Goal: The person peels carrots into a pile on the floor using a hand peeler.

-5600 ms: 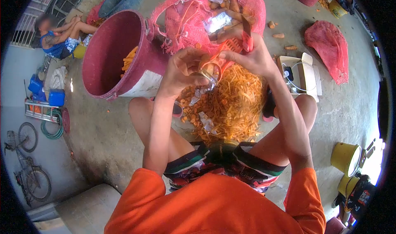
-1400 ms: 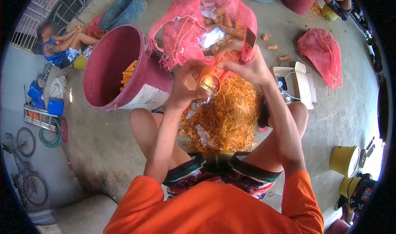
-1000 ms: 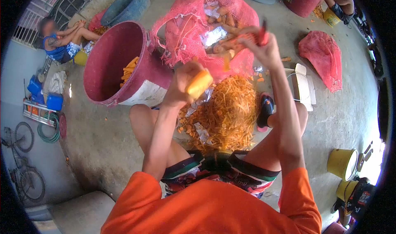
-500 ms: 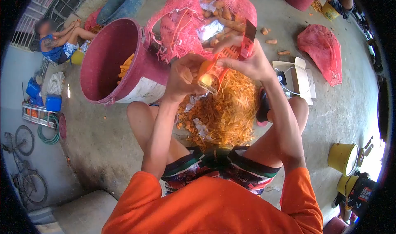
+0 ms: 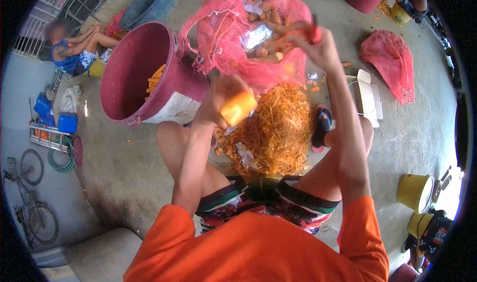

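My left hand (image 5: pixel 217 95) is wrapped round a thick peeled carrot (image 5: pixel 239 108), whose bright end points toward me and is blurred. Farther out over the net sack, my right hand (image 5: pixel 323 49) grips a red-orange peeler (image 5: pixel 299 37), smeared by motion, with a dark part rising at its near end. A small orange blur (image 5: pixel 289 68) shows between the hands. Below them, between my feet, lies a heap of carrot peelings (image 5: pixel 278 133) with cut carrot ends along its left side.
A pink net sack (image 5: pixel 218 41) of unpeeled carrots lies ahead. The large maroon tub (image 5: pixel 136 73) at left holds peeled carrots. Right of the heap are a cardboard box (image 5: pixel 365 95) and a red net bag (image 5: pixel 387 63). Another person (image 5: pixel 74 50) sits at far left; yellow buckets (image 5: pixel 415 191) stand right.
My right hand has swung forward and right with the peeler, away from the carrot. My left hand keeps the carrot near the same place, its end now exposed.
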The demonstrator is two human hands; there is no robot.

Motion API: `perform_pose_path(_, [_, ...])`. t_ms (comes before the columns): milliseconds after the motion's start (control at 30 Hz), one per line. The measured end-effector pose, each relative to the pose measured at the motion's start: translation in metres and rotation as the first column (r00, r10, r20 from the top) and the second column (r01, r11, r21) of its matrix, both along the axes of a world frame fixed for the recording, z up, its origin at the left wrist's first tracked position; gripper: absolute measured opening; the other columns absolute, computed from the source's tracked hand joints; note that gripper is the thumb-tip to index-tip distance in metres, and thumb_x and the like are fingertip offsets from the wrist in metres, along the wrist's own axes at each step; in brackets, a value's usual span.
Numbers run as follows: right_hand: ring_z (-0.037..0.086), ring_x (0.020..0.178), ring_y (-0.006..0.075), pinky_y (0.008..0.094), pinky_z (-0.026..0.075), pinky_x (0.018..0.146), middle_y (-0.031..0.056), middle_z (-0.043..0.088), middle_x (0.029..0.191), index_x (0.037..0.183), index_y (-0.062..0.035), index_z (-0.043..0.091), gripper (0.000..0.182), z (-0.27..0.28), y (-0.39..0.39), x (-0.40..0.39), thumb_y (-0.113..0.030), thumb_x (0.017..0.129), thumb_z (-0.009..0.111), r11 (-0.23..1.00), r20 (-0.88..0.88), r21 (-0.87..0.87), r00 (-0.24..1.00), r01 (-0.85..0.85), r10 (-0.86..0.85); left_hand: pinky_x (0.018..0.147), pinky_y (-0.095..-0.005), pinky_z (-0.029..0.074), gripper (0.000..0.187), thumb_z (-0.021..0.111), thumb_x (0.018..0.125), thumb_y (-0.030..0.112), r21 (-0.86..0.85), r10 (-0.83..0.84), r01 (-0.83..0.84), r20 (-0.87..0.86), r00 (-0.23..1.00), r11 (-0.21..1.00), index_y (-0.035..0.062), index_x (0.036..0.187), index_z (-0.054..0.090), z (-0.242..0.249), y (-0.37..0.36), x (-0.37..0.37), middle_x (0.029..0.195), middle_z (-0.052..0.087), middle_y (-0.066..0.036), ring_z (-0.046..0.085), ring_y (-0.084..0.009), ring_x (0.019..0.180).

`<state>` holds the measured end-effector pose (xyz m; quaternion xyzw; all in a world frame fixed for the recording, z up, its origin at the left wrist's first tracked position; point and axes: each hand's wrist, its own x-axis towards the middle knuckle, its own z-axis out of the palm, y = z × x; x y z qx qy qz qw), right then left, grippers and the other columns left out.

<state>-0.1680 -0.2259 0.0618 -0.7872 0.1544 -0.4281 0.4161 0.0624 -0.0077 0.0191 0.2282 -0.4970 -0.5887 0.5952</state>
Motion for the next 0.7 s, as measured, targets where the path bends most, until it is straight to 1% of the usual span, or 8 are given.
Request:
perform_pose_path(67, [0.071,0.082,0.0135,0.0286,0.058,0.075,0.0081,0.075,0.099,0.108,0.0009,0.07,0.023,0.009,-0.004,-0.01,-0.015,0.092,0.076,0.995,-0.001,-0.029,0.995,0.096,-0.096,0.087,-0.0316,0.053,0.084,0.102,0.051,0.041,0.078,0.107,-0.106,-0.011,0.994,0.991,0.0096,0.114,0.056,0.016,0.001,-0.015,0.103,0.066,-0.007,0.066,-0.0201,0.094])
perform_pose_path(167, [0.069,0.085,0.012,0.0284,0.057,0.078,0.0068,0.074,0.1,0.107,0.0008,0.071,0.023,0.02,0.038,0.002,-0.014,0.091,0.078,1.0,0.025,0.013,0.999,0.028,-0.028,0.093,-0.0334,0.051,0.088,0.102,0.05,0.039,0.142,0.151,-0.142,-0.061,0.987,0.98,0.0101,0.118,0.054,0.021,-0.006,-0.019,0.109,0.062,-0.006,0.063,-0.0196,0.1])
perform_pose_path(233, [0.068,0.09,0.0114,0.0277,0.055,0.08,0.0061,0.072,0.101,0.105,0.0002,0.071,0.022,0.021,0.06,0.013,-0.011,0.088,0.079,0.996,0.087,-0.086,0.996,-0.008,0.016,0.096,-0.0341,0.051,0.089,0.102,0.051,0.035,0.143,0.196,-0.193,-0.005,0.981,0.971,0.0093,0.122,0.053,0.018,-0.01,-0.017,0.114,0.061,-0.006,0.063,-0.0202,0.104])
perform_pose_path(300, [0.067,0.096,0.0123,0.0287,0.054,0.086,0.0057,0.071,0.099,0.104,0.0,0.07,0.022,0.024,0.074,0.018,-0.009,0.086,0.081,0.942,0.152,0.189,0.956,-0.277,0.25,0.102,-0.035,0.049,0.089,0.1,0.055,0.03,0.14,0.23,-0.221,-0.047,0.972,0.965,0.0079,0.127,0.052,0.013,-0.011,-0.018,0.119,0.061,-0.006,0.062,-0.0211,0.11])
perform_pose_path(367, [0.067,0.096,0.0136,0.0304,0.053,0.088,0.0053,0.071,0.1,0.103,-0.0003,0.07,0.022,0.023,0.078,0.022,-0.01,0.086,0.081,0.943,0.154,0.18,0.955,-0.28,0.255,0.107,-0.0367,0.047,0.091,0.099,0.057,0.026,0.115,0.279,-0.273,-0.035,0.96,0.955,0.0063,0.132,0.051,0.015,-0.011,-0.02,0.123,0.062,-0.005,0.061,-0.0218,0.118])
perform_pose_path(600, [0.065,0.099,0.0136,0.0323,0.051,0.091,0.0057,0.071,0.102,0.104,-0.0012,0.07,0.022,0.022,0.075,0.024,-0.012,0.088,0.08,0.98,0.093,0.003,0.976,-0.197,0.196,0.11,-0.0371,0.047,0.095,0.1,0.057,0.03,0.156,0.242,-0.233,-0.046,0.969,0.96,0.0054,0.137,0.054,0.011,-0.009,-0.018,0.128,0.062,-0.007,0.06,-0.0221,0.12])
perform_pose_path(667, [0.067,0.095,0.013,0.0309,0.054,0.085,0.0074,0.071,0.103,0.106,-0.0013,0.07,0.02,0.019,0.062,0.02,-0.011,0.091,0.077,0.978,0.074,-0.202,0.995,-0.057,0.074,0.11,-0.0364,0.047,0.094,0.1,0.057,0.031,0.142,0.194,-0.179,-0.098,0.976,0.974,0.0053,0.135,0.054,0.006,-0.007,-0.015,0.127,0.062,-0.006,0.061,-0.0219,0.119])
perform_pose_path(700, [0.067,0.095,0.013,0.0309,0.054,0.085,0.0074,0.071,0.103,0.106,-0.0013,0.07,0.02,0.015,0.048,0.016,-0.011,0.091,0.077,0.978,0.074,-0.2,0.995,-0.058,0.074,0.109,-0.0357,0.047,0.094,0.1,0.057,0.033,0.128,0.145,-0.126,-0.151,0.978,0.984,0.0052,0.134,0.054,0.003,-0.004,-0.015,0.127,0.063,-0.006,0.062,-0.0217,0.118])
